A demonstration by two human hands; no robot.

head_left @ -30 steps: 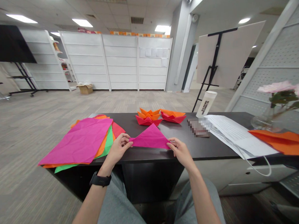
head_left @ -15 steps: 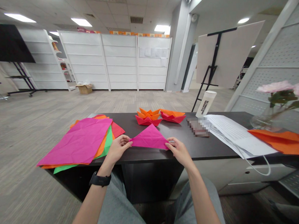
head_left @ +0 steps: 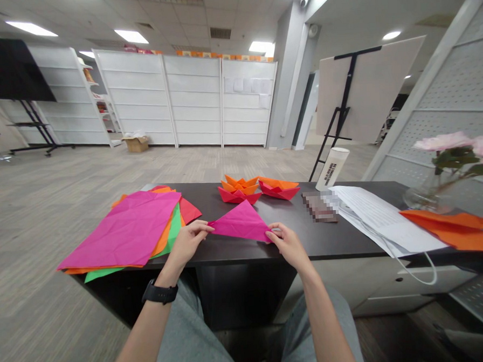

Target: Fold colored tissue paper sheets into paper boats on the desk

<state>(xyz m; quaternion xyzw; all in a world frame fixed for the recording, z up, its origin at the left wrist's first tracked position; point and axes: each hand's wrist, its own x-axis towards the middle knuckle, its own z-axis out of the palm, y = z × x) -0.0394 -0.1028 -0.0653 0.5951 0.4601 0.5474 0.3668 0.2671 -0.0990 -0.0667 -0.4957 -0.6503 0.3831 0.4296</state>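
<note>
Dark watch (head_left: 160, 291) on left wrist. Left hand (head_left: 188, 242): fingers closed in a pinch on left corner of magenta folded paper (head_left: 243, 222). Right hand (head_left: 287, 243): fingers likewise pinched, on right corner. Paper: triangle, apex pointing away, over dark table (head_left: 321, 241). Sheet stack (head_left: 126, 230) beside left hand. Beyond apex: two red-and-orange folded forms (head_left: 240, 196). Farther: white panels (head_left: 197, 102).

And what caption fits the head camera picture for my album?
Left hand and right hand at two corners of a pink paper triangle, with orange-and-red folded paper shapes beyond.
</note>
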